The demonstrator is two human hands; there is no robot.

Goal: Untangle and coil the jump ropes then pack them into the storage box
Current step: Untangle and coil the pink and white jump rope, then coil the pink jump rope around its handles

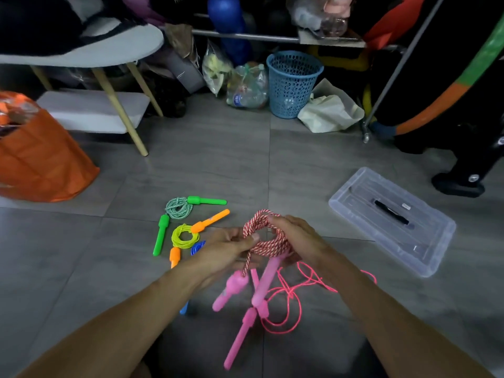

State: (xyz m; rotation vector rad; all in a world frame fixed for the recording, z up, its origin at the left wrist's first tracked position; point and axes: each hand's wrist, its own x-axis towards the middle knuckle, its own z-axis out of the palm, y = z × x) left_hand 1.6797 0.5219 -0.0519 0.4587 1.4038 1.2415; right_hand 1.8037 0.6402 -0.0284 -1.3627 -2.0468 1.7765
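Note:
A red-and-white braided rope (268,242) is wound into a coil held above the floor by both hands. My left hand (226,248) pinches the coil's left side with the thumb on top. My right hand (296,236) grips its right side, fingers curled over the strands. Its two pink handles (261,285) hang below the coil. A thin neon-pink rope (293,293) lies loose and tangled on the floor under my right forearm, with a pink handle (240,339). A clear plastic storage box (392,219) sits on the floor to the right.
On the floor to the left lie a coiled green rope (178,208) with green handles and a coiled yellow rope (185,236) with orange handles. A blue piece (198,247) shows by my left hand. An orange bag (41,159), blue basket (293,83) and stool leg (120,110) stand beyond.

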